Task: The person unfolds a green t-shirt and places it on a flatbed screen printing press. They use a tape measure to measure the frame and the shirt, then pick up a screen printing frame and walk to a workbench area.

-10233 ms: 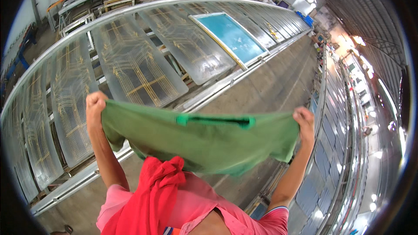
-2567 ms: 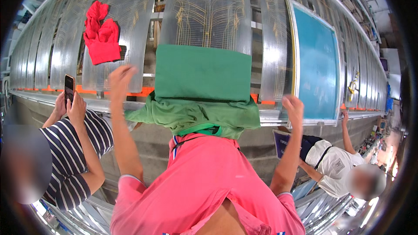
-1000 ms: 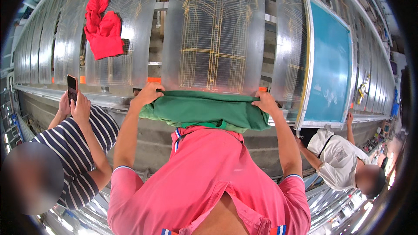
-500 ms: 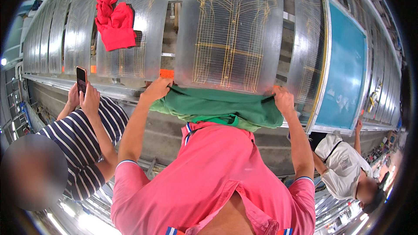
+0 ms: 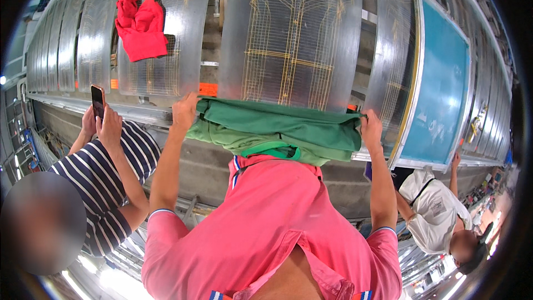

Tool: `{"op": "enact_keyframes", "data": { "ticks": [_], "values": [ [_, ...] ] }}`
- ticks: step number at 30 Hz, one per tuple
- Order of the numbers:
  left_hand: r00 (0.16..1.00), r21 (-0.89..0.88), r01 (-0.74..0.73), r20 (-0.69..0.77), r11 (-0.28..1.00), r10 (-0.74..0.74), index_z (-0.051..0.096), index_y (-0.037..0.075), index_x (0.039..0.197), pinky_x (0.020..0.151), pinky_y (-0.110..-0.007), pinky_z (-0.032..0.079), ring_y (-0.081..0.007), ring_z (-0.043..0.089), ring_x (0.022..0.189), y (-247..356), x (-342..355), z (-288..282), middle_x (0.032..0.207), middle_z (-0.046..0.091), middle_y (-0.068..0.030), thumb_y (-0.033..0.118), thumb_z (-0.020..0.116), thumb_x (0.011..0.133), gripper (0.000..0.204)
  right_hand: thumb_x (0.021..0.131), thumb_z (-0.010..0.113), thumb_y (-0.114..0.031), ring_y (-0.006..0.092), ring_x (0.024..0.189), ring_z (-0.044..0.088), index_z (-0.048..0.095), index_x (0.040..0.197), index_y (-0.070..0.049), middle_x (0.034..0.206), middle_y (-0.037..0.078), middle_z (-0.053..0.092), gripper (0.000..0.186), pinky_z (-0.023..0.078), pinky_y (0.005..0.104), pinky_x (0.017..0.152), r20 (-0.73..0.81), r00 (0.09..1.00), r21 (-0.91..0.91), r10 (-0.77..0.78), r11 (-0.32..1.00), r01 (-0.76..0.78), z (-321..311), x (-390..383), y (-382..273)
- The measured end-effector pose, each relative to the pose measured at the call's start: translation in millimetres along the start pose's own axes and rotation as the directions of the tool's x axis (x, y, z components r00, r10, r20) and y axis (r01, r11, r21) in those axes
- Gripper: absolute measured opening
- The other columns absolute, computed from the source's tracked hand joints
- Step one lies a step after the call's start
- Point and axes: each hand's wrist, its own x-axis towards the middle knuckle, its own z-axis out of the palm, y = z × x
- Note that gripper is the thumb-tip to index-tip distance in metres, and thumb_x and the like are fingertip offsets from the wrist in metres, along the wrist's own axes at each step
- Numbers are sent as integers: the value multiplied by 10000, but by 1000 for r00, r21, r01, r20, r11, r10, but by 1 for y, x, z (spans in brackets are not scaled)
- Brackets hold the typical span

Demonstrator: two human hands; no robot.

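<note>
A green garment [image 5: 311, 123], darker on its outer fabric and paler in its lower folds, hangs stretched sideways in front of me. Its upper edge lies along the near end of a clear-topped board [image 5: 300, 55] marked with yellow lines. My left hand [image 5: 185, 111] is closed on the garment's left corner, beside an orange tag [image 5: 208, 89]. At the opposite corner my right hand [image 5: 371, 128] pinches the cloth, fingers closed. The lower folds bunch against my body.
A crumpled red garment [image 5: 143, 30] lies on the board to the left. A framed blue screen [image 5: 441, 83] rests across the boards at right. Close on my left, a person in a striped shirt [image 5: 105, 175] holds a phone [image 5: 98, 101]; another person in white [image 5: 438, 203] stands right.
My hands have moved farther apart, the left one leftward and the right one slightly rightward. The green garment is pulled wider, and its upper edge sits a little farther over the board's end.
</note>
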Motion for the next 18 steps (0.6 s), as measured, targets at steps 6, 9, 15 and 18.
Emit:
{"op": "enact_keyframes", "data": {
  "ticks": [6,9,15,18],
  "values": [
    [958,-60,233,-159,971,-239,621,27,989,525,-340,500,-249,635,655,-11,59,-2,773,646,-117,31,521,897,136,828,557,40,240,701,648,552,962,-14,759,138,639,144,494,358,597,-12,896,436,444,809,-395,-1,61,-18],
    [859,-359,511,193,781,-474,632,20,1005,488,-292,472,-162,596,614,-5,97,5,716,607,-61,-7,518,879,172,835,561,33,179,686,641,568,984,1,755,125,637,153,500,324,603,112,941,388,318,858,-336,10,90,-8],
    [748,-612,592,175,524,-640,680,15,958,538,-296,472,-125,580,593,-36,148,50,738,644,-81,-31,590,821,171,881,550,-8,132,645,577,573,995,17,764,59,598,119,479,286,560,274,757,756,592,354,-551,11,165,-9],
    [677,-706,569,112,421,-728,686,38,974,579,-253,474,-126,594,654,-20,210,44,752,637,-67,-32,585,827,191,899,530,-19,126,627,521,560,1001,-14,788,27,562,107,436,280,525,268,771,804,578,307,-510,19,227,33]
  ]
}}
